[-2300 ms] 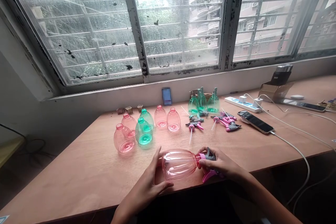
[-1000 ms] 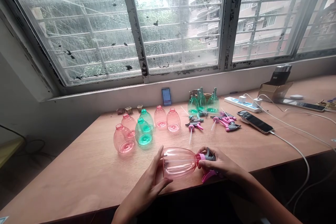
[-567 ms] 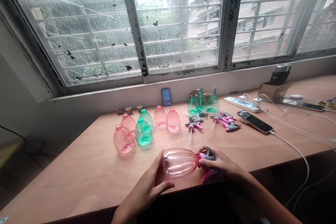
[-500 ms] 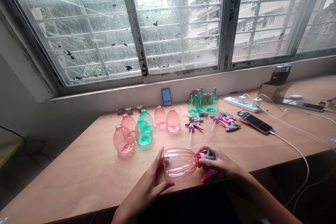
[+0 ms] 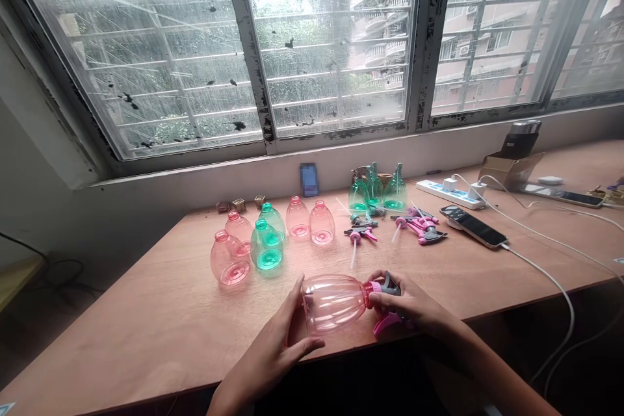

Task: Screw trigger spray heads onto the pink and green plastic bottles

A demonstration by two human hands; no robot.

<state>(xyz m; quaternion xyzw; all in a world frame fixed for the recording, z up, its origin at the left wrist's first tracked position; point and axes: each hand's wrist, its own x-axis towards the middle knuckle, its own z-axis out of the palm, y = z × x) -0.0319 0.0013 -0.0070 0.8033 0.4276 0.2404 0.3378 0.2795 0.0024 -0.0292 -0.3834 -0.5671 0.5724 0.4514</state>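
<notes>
A clear pink spray bottle (image 5: 334,304) lies on its side in the air near the table's front edge, its base to the left. My left hand (image 5: 287,331) cups that base, thumb below and fingers behind. At the neck, my right hand (image 5: 404,305) grips the grey and pink trigger spray head (image 5: 385,286), which sits on the bottle's mouth. The pink trigger (image 5: 387,323) hangs beneath my right fingers. Farther back stand open pink bottles (image 5: 322,224) and two open green bottles (image 5: 267,247). Loose pink and grey spray heads (image 5: 361,234) lie right of them.
Green bottles with spray heads (image 5: 394,188) stand by the wall. To the right are a phone (image 5: 472,227) on a cable, a white power strip (image 5: 451,194) and a dark flask (image 5: 521,138) at a cardboard box. A small blue-screened device (image 5: 309,180) leans on the wall.
The bottle has turned slightly about its long axis, and its ribs and reflections look different. Both hands stay in nearly the same place.
</notes>
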